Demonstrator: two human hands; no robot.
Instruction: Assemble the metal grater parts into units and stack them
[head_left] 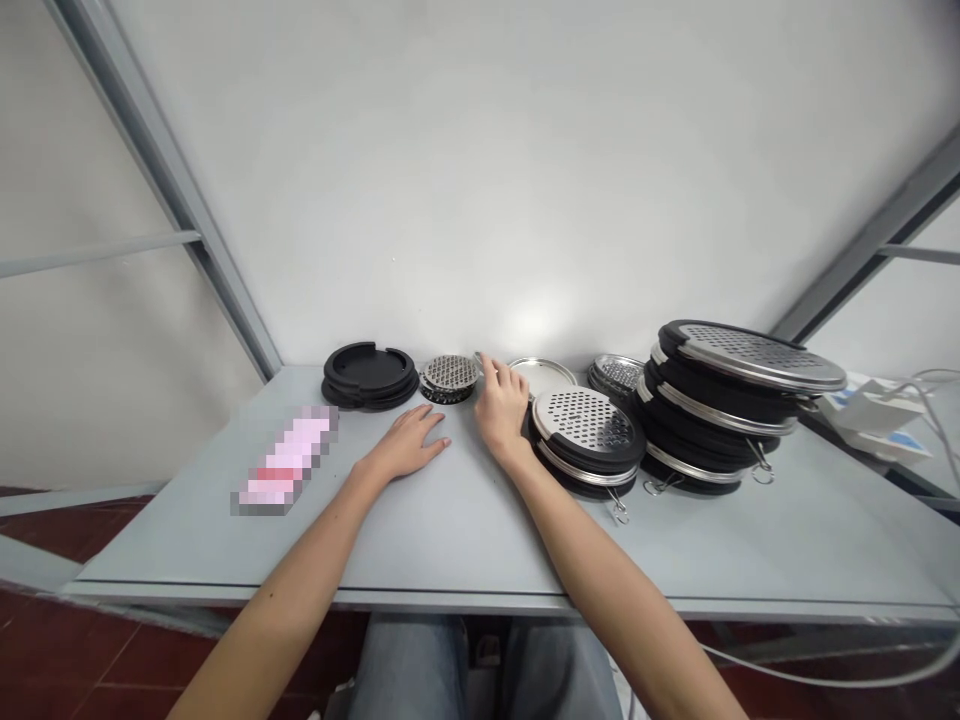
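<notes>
My left hand (405, 442) lies flat on the grey table (450, 540), fingers stretched apart, holding nothing. Just behind it is a small stack of round perforated metal discs (450, 374). My right hand (501, 402) is raised to the right of these discs, fingers bent together. A small bit of metal shows at its fingertips, too little of it to name. Close to the right wrist stands a stack of black round holders with a perforated metal grater plate (583, 418) on top and a wire clip (618, 508) sticking out. A metal ring (541, 375) lies behind it.
Black round trays (367, 375) are stacked at the back left, with a blurred pink packet (289, 460) in front. At right rises a taller stack of black holders and metal plates (716, 420). More perforated discs (619, 372) sit behind. White boxes (874, 415) and a cable lie far right.
</notes>
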